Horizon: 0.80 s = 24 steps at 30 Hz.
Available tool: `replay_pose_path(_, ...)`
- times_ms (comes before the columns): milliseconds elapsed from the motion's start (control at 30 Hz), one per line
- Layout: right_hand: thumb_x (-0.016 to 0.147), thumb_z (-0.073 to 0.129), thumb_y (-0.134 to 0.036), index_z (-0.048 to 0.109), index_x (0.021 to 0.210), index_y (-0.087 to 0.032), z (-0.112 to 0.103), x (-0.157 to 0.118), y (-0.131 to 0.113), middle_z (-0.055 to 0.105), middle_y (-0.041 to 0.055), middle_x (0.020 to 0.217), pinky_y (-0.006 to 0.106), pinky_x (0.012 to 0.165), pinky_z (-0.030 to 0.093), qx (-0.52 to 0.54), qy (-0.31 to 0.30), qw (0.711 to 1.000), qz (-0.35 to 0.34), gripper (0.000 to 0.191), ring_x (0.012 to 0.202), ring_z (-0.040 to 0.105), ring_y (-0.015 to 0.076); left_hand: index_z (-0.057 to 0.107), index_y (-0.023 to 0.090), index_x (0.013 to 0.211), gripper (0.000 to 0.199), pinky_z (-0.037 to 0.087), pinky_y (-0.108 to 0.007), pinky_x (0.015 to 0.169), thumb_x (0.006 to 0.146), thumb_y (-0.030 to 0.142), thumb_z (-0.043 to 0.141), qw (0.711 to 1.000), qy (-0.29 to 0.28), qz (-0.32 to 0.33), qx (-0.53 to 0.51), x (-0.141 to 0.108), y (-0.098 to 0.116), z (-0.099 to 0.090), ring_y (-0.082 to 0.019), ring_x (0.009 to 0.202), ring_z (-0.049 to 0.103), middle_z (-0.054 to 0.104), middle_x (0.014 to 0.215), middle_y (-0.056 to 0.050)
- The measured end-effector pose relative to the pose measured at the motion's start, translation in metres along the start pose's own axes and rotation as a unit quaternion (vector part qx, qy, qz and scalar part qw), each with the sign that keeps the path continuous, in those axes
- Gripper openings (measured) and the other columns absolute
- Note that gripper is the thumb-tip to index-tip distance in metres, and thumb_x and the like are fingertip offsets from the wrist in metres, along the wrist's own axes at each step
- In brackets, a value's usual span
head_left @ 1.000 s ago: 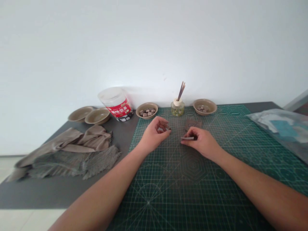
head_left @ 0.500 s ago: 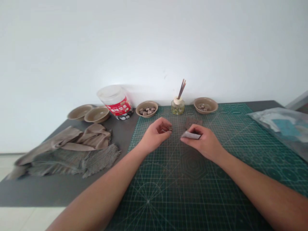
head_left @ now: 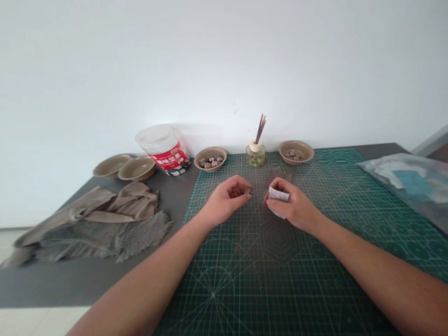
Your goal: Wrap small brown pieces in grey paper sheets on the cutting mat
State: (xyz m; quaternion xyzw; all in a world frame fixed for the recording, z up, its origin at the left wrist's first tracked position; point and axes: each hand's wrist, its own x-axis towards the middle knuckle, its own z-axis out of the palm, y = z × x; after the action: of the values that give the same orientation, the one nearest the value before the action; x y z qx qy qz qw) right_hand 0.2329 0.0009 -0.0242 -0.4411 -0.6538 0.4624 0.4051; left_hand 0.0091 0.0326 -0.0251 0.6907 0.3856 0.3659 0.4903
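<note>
Tipping the pale sheet [head_left: 279, 194] to face the camera more than half a second ago, grips it between thumb and fingers of the right hand [head_left: 296, 205]. Holds both hands apart over the green cutting mat [head_left: 241, 280]. Pinches a small greyish piece [head_left: 248, 191], too small to identify, between thumb and fingertips of the left hand [head_left: 224, 200]. Off to the left, crumpled cloth [head_left: 105, 224] on the dark table [head_left: 70, 275]; out to the right, a clear plastic bag [head_left: 413, 182]. Just beyond the right hand and partly covered by it, a brown square piece [head_left: 285, 176] on the mat. Farther back, left to right along the white wall [head_left: 224, 60]: two tan bowls [head_left: 136, 169], a red-labelled jar [head_left: 157, 137], a bowl of stones [head_left: 210, 151], a reed diffuser [head_left: 256, 154], another bowl [head_left: 297, 147] with fewer stones.
</note>
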Motion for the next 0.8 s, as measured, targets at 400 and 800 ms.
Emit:
replay_pose_path(400,0.083,0.072,-0.033,0.058,0.089,-0.024,0.0004,-0.0018,-0.0006,0.055,-0.005,0.071,0.026,0.057,0.04,-0.011,-0.029,0.999,-0.008,0.018,0.061,0.051,0.0126,0.063,0.017,0.095,0.017,0.039,-0.025,0.062,0.083,0.027,0.072,0.999,-0.031,-0.009,-0.003,-0.0014,0.0037,0.003,-0.011,0.066,0.049,0.058,0.078,0.002)
replay_pose_path(800,0.083,0.076,-0.034,0.07,0.088,-0.026,0.0019,0.0015,0.0014,0.071,0.0013,0.091,0.034,0.083,0.049,-0.094,0.04,0.988,-0.118,0.011,0.088,0.065,0.0202,0.064,0.016,0.093,0.023,0.042,-0.024,0.062,0.079,0.029,0.078,0.998,-0.047,-0.023,-0.04,-0.0054,0.0098,0.0059,-0.01,0.067,0.052,0.06,0.078,0.001)
